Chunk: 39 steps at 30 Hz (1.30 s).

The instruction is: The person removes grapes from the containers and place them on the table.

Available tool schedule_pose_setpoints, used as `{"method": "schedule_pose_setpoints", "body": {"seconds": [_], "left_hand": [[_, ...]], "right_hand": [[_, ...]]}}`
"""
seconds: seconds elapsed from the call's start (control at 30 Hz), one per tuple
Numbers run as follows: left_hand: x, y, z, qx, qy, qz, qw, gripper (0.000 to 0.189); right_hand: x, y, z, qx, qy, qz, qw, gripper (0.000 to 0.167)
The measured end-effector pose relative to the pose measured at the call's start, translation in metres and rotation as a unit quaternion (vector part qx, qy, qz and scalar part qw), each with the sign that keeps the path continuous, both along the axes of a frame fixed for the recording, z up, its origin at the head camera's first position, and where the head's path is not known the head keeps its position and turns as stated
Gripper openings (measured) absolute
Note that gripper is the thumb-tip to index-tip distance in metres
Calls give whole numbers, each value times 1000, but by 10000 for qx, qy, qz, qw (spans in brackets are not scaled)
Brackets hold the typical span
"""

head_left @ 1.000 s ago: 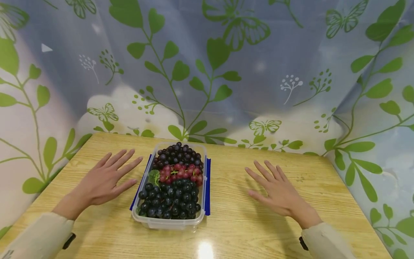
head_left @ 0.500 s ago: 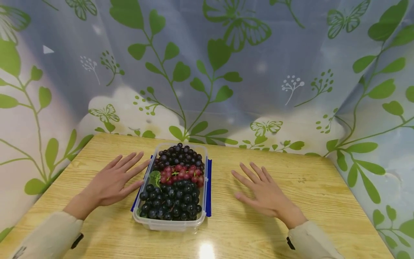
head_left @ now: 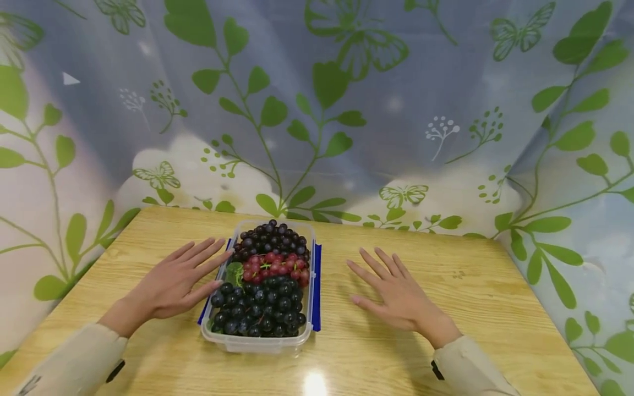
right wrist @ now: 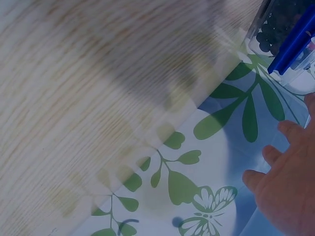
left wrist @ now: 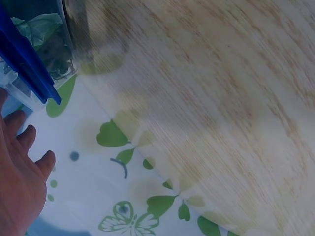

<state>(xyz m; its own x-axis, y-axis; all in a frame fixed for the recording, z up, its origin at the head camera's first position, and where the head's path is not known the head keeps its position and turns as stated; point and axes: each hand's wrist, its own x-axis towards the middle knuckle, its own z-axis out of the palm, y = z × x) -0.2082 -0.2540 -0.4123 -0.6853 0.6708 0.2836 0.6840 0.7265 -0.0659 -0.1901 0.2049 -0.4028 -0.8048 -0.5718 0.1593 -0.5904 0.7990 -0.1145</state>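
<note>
A clear plastic container with blue side latches stands on the wooden table, filled with grapes. Dark grapes lie at its near end, red grapes across the middle, and more dark grapes at the far end. My left hand, fingers straight and spread, is by the container's left side; its fingertips overlap the rim in the head view, and contact cannot be told. To the right of the container, apart from it, my right hand is held above the table with fingers spread. Both hold nothing.
The wooden table ends at a curtain printed with green leaves and butterflies, which surrounds it at the back and sides. A bit of green leaf shows inside the container's left edge.
Both hands have moved inward: the left one rightward up to the container's side, the right one leftward toward it. The container has stayed in place.
</note>
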Motion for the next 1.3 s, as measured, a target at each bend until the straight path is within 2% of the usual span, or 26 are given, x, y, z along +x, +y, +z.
{"method": "schedule_pose_setpoints", "body": {"seconds": [0.23, 0.33, 0.57, 0.97, 1.3], "left_hand": [[-1, -4, -2, 40, 17, -120, 9999, 63], [-3, -6, -3, 76, -4, -146, 9999, 62], [-8, -5, -3, 58, -150, -85, 9998, 62], [-6, 1, -4, 107, -420, -43, 9990, 61], [-5, 6, -7, 302, -506, 65, 9982, 60]], "right_hand": [[-3, -5, 1, -27, -67, 100, 9999, 64], [-6, -9, 1, -58, 49, 156, 9998, 64], [-10, -16, 5, -84, 41, 179, 9998, 64], [-13, -28, 12, -77, 23, 269, 9996, 63], [-22, -48, 26, -152, 71, 744, 9971, 61]]}}
